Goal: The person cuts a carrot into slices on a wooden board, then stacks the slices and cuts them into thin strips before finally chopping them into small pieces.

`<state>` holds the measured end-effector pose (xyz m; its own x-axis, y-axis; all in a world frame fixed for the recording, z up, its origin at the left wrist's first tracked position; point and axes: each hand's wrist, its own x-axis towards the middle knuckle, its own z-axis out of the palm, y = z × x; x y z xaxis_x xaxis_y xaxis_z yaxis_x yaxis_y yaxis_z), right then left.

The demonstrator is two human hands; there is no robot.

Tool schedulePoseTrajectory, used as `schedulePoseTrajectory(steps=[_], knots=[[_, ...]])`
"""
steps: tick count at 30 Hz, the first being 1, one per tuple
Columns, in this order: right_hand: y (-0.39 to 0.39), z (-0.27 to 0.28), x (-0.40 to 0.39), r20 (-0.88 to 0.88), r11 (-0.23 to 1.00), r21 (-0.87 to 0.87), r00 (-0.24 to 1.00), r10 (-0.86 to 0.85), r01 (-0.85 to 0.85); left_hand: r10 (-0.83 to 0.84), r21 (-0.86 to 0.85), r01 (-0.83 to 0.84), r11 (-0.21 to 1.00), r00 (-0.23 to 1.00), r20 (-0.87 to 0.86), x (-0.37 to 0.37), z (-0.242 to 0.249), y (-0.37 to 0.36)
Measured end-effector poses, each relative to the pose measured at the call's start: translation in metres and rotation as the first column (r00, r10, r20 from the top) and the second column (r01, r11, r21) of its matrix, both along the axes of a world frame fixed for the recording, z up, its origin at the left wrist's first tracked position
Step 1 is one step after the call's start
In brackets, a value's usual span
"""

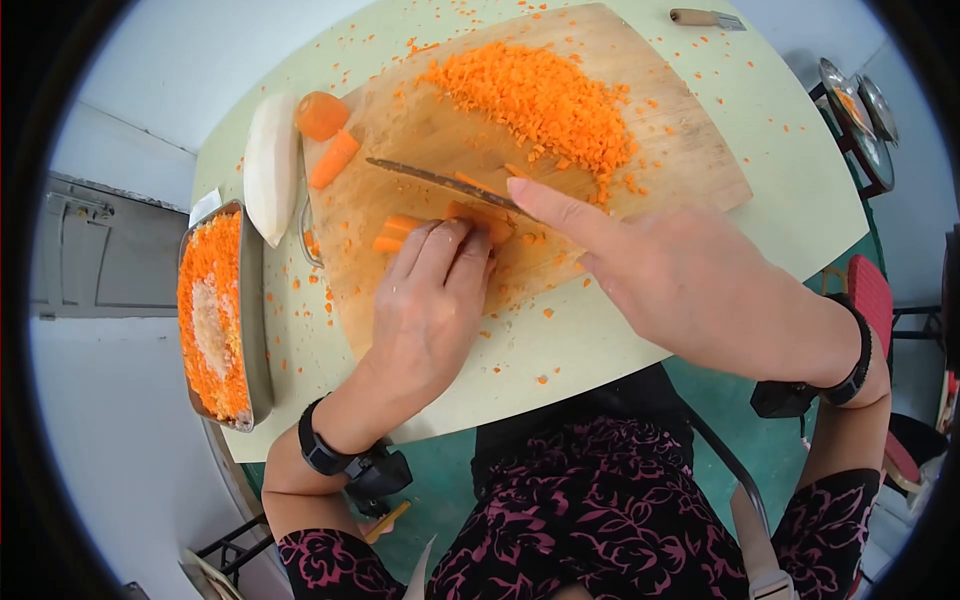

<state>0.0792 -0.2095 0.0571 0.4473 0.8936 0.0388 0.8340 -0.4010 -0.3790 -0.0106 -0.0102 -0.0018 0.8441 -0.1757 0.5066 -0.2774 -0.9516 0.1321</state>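
My left hand (432, 290) presses down on carrot pieces (397, 232) on the wooden cutting board (370, 120), its fingers curled over them. In my right hand (660, 265) is a knife (430, 174), with the forefinger stretched along the top of the blade near the handle. The handle is hidden in the palm. The blade points to the upper left, just beyond the left fingertips, over cut carrot. A heap of diced carrot (545, 100) lies on the far part of the board. Two larger carrot pieces (322, 115) (334, 158) rest at the board's left edge.
Left of the board lies a peeled white radish (270, 168). A metal tray (256, 330) of chopped carrot and something pale stands at the table's left edge. A wooden-handled tool (706, 18) lies at the far right. Metal dishes (868, 150) stand beyond the table.
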Motion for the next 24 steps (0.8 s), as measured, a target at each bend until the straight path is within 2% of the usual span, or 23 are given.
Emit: schedulePoseTrajectory(steps=[4,7,16,19,24], knots=[[-0.002,0.002,0.005,-0.051,1.0,-0.008,0.999,-0.002,0.002,0.047,0.046,-0.047,0.998,0.999,-0.007,-0.001,-0.001,0.002],[-0.006,0.012,0.002,-0.07,0.996,-0.092,0.998,0.005,-0.011,0.056,0.063,-0.056,0.996,0.998,-0.009,-0.002,0.002,0.002],[-0.016,0.02,0.002,-0.22,0.998,-0.058,0.976,-0.014,0.002,0.01,-0.012,-0.01,1.0,1.0,-0.006,0.002,0.002,0.005],[-0.014,0.024,0.002,-0.26,0.99,-0.135,0.963,-0.077,0.042,0.008,-0.004,-0.008,1.0,1.0,-0.002,0.002,0.002,0.007],[-0.009,0.016,-0.003,-0.176,0.996,-0.089,0.984,-0.03,0.014,0.008,0.054,-0.01,0.999,0.999,0.04,0.005,-0.001,0.007]])
